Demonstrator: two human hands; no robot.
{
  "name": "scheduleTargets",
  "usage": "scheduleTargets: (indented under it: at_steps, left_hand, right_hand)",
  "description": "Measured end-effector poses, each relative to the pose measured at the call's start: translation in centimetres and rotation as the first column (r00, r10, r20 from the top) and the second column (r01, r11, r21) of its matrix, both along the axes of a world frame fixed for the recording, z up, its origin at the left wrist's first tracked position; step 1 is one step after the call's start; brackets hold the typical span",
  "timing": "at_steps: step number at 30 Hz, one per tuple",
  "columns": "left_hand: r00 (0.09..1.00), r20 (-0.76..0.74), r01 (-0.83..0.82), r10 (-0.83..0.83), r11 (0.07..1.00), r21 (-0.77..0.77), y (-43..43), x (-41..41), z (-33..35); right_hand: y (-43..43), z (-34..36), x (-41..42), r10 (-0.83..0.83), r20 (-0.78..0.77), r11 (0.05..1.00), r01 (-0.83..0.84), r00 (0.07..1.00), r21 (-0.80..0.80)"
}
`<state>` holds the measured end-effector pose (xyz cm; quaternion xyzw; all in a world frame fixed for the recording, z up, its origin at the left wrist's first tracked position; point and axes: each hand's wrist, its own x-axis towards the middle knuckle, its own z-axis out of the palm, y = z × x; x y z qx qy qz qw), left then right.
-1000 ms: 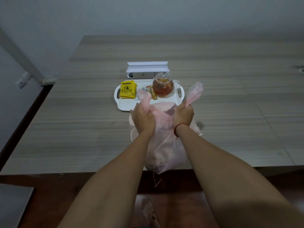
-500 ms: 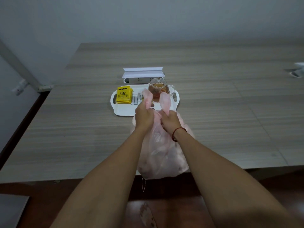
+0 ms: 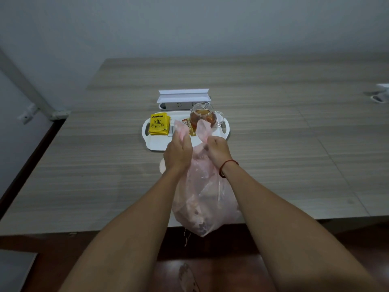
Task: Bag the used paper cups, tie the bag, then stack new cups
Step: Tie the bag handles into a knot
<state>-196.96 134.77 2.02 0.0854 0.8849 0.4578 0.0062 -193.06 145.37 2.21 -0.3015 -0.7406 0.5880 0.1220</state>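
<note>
Bag (image 3: 205, 199) hangs under left grip (image 3: 178, 153), right grip (image 3: 217, 148), both clutching its top.

A pale wood-grain table (image 3: 273, 165) with long plank-like stripes carries everything. Near its middle sits a white two-handled tray (image 3: 156, 144). Just beyond the tray, at 12 o'clock, lies a white power strip (image 3: 179, 105), with a white folded card box (image 3: 183, 96) touching its far side. At 3 o'clock, well apart, a small white object (image 3: 381, 93) is too blurred to name. At 6 o'clock a pink plastic bag (image 3: 202, 197) overhangs the near edge; whether it rests on the table is unclear.
</note>
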Motion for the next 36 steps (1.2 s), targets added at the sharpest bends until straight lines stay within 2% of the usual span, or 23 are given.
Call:
scheduleTargets:
  at_steps: [2,6,8,13,15,20,25,29,31,36]
  left_hand:
    - [0.999,-0.016,0.040,-0.040,0.999,-0.012,0.0,-0.1,0.2]
    - [0.986,-0.102,0.109,-0.131,0.974,-0.197,0.1,0.3,-0.1]
    - [0.978,-0.105,0.153,-0.178,0.966,-0.211,0.1,0.2,-0.3]
    - [0.968,-0.006,0.250,-0.251,0.966,-0.063,0.3,-0.5,0.0]
    - [0.970,0.067,0.234,-0.233,0.972,-0.013,0.3,-0.8,-0.2]
    - [0.939,0.280,0.116,-0.197,0.953,0.280,0.2,-1.3,-0.1]
    - [0.939,0.310,0.016,-0.146,0.922,0.387,0.2,-2.1,-0.1]
    - [0.911,0.381,0.012,-0.160,0.932,0.362,0.2,-2.7,0.2]
    - [0.889,0.418,0.032,-0.187,0.936,0.351,0.4,-3.2,0.4]
    - [0.862,0.453,0.000,-0.229,0.893,0.450,0.6,-3.6,0.8]
  right_hand:
    - [0.2,-0.3,0.1,0.010,-0.013,0.999,-0.010,1.000,-0.038]
    - [0.2,-0.5,0.1,0.041,-0.007,0.997,-0.041,0.999,-0.060]
    - [0.0,-0.5,0.1,0.079,0.002,0.993,-0.078,0.997,-0.086]
    - [-0.5,-0.1,-0.3,0.127,0.002,0.972,-0.124,0.992,-0.202]
    - [-0.5,-0.1,-0.7,0.136,-0.011,0.963,-0.134,0.991,-0.232]
    - [-0.5,0.3,-1.1,0.188,-0.023,0.930,-0.186,0.982,-0.318]
    - [-0.7,1.1,-1.6,0.139,0.029,0.891,-0.112,0.990,-0.439]
    - [-1.0,1.4,-1.8,0.161,-0.030,0.815,-0.150,0.986,-0.559]
    - [-1.3,1.4,-1.8,0.190,-0.047,0.836,-0.186,0.981,-0.516]
    - [-2.1,1.0,-1.9,0.168,-0.037,0.937,-0.171,0.985,-0.306]
